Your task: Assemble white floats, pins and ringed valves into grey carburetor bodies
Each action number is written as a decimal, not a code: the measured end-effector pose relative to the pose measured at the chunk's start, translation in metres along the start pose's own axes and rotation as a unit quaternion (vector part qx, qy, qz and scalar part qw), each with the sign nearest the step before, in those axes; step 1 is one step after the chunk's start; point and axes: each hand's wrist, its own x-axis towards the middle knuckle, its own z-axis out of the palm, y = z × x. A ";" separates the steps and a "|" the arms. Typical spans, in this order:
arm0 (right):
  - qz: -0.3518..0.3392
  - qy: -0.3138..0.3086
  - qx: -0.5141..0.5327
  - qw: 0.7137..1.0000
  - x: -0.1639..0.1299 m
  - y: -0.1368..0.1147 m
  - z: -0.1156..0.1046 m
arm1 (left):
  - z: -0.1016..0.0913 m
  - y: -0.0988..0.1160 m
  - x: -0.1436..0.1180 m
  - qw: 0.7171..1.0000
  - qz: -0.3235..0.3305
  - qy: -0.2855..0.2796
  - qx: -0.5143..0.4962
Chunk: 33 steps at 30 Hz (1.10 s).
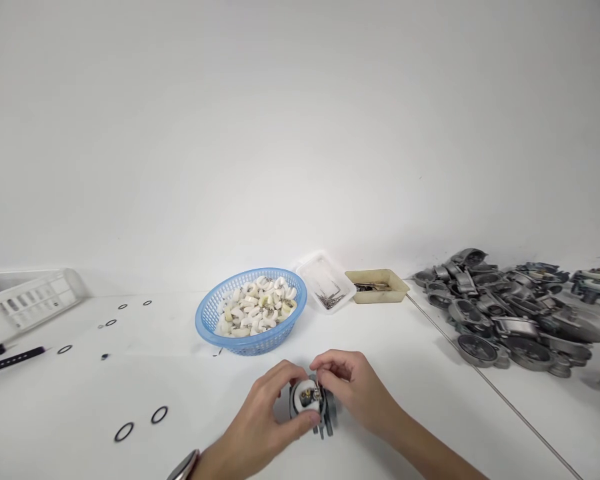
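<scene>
A small grey metal part point(314, 405) with a white piece set in it sat on the white table point(430, 400), near its front edge, between both hands. The left hand point(265, 417) was curled around its left side, thumb under the white piece. The right hand point(353, 387) pinched a thin pin at the part's top. Just behind stood a blue basket point(210, 320) of white pieces, then two small trays point(325, 280) of pins. Black rings point(159, 415) lay left; grey castings point(510, 313) were heaped right.
</scene>
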 end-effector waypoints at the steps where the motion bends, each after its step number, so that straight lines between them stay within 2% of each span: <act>1: 0.001 0.002 0.003 1.000 0.000 0.000 0.000 | 0.000 0.000 0.000 1.000 -0.001 0.001 0.002; 12: 0.032 -0.010 0.027 0.999 0.002 0.001 -0.002 | -0.001 0.001 0.000 1.000 0.001 0.001 0.002; 16: 0.031 -0.018 -0.002 0.999 0.001 -0.001 -0.003 | 0.000 -0.001 0.000 1.000 0.002 -0.008 0.006; 19: 0.034 -0.028 -0.026 0.999 0.000 -0.005 -0.005 | -0.001 0.001 0.000 1.000 -0.005 -0.006 0.004; 26: 0.058 -0.050 -0.008 0.997 0.000 -0.010 -0.011 | -0.004 0.001 0.001 1.000 -0.009 -0.007 -0.006; 33: 0.041 -0.096 -0.023 0.994 -0.003 -0.008 -0.018 | -0.002 -0.002 0.001 1.000 0.003 -0.010 -0.018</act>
